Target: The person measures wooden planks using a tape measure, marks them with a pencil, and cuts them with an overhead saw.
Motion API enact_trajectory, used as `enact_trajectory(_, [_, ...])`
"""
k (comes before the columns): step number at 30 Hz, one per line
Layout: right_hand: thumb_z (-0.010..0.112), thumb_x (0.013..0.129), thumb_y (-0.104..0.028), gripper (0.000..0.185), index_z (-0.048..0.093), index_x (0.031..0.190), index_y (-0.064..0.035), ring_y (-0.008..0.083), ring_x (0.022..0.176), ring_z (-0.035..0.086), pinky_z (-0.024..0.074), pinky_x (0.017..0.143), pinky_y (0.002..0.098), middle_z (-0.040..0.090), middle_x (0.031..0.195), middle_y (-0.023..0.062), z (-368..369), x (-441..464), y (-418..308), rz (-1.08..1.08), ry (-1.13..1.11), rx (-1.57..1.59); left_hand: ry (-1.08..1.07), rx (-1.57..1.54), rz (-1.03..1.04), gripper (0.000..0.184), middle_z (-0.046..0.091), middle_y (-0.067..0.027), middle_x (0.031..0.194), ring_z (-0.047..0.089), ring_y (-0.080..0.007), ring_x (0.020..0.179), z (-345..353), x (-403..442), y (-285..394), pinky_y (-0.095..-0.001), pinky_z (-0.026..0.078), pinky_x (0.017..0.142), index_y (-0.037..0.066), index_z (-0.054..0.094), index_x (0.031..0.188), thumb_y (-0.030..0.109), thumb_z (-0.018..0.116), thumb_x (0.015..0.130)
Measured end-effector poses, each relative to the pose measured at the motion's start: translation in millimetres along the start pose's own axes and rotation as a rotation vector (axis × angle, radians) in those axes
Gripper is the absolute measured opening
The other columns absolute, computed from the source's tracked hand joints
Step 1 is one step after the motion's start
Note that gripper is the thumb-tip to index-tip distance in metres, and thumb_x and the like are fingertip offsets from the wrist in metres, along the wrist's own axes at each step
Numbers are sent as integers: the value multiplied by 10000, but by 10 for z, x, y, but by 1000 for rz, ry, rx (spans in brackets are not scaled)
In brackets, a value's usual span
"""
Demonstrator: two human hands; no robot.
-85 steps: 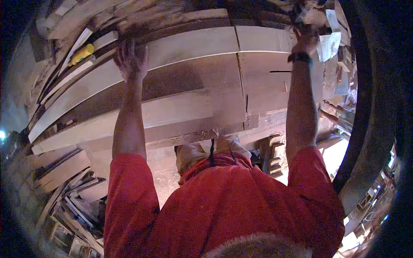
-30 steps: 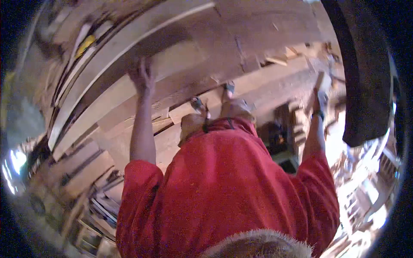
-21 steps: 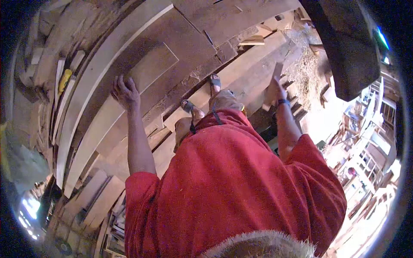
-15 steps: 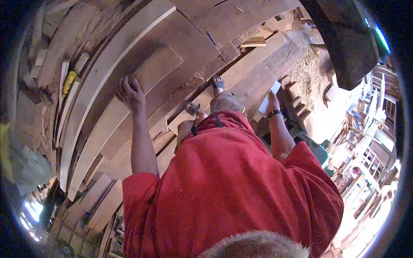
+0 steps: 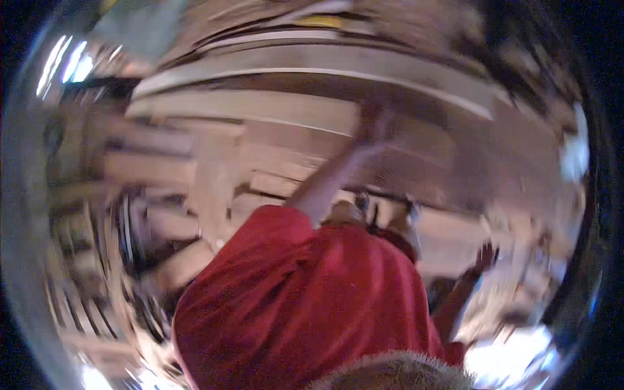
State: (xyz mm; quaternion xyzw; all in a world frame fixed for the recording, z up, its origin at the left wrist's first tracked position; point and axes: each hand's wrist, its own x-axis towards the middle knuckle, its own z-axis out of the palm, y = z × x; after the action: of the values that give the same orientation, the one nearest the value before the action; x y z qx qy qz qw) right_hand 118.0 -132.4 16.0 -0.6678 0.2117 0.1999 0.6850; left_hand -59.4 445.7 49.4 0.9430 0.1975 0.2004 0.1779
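My left hand [image 5: 376, 123] is stretched forward over the wooden boards, at the right end of a long pale plank [image 5: 260, 109]. Motion smears its fingers, so their pose and any contact with the wood cannot be made out. Off to the right, my right hand [image 5: 485, 256] is a dark shape held out away from my body. Its fingers are partly outlined, but blur hides whether anything is in them. A longer curved-looking pale board [image 5: 312, 73] lies beyond my left hand.
Brown boards [image 5: 422, 162] cover the surface before me. A blurred yellow item [image 5: 322, 21] lies at the far side among wood strips. Stacked timber [image 5: 149, 168] is on the left. My feet and legs show below the boards; bright light enters at lower right.
The view has swung round, smearing the scene. My right hand held a flat white piece before; that piece cannot be made out now. My left hand no longer shows clear fingers.
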Motion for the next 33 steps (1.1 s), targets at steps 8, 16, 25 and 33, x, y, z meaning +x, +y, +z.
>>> enact_trajectory(8, [608,869,-178,509,464,1329,-11,294,1063,595,491,892,385,599,1203,159,1308,-1,734,-582,-197,-467,-142,20,107,1283,226,-204,1523,190,-381,1411,-635,-175,-209,-533,87,1169,61,264,1463,646,813,461])
enact_trajectory(16, [669,886,-266,625,402,1395,-21,281,1271,459,374,1044,422,418,1437,169,2186,-918,122,-832,-209,-860,-167,171,90,1213,344,-172,1456,298,-338,1363,-1026,-400,-681,-544,169,1139,69,320,1434,586,842,469])
enact_trajectory(25, [714,847,-252,723,348,1424,-15,271,1155,524,434,966,377,516,1318,164,2029,-818,458,-728,-284,-843,-261,205,64,1158,411,-168,1390,371,-344,1290,-1042,-285,-626,-550,232,1089,53,380,1375,514,866,430])
enact_trajectory(33, [762,795,-346,747,419,1365,-5,266,1028,579,485,860,366,573,1196,160,1851,-707,528,-875,-305,-1161,-199,94,87,1109,457,-194,1331,396,-378,1256,-1040,-49,-557,-536,276,1073,59,413,1353,508,851,438])
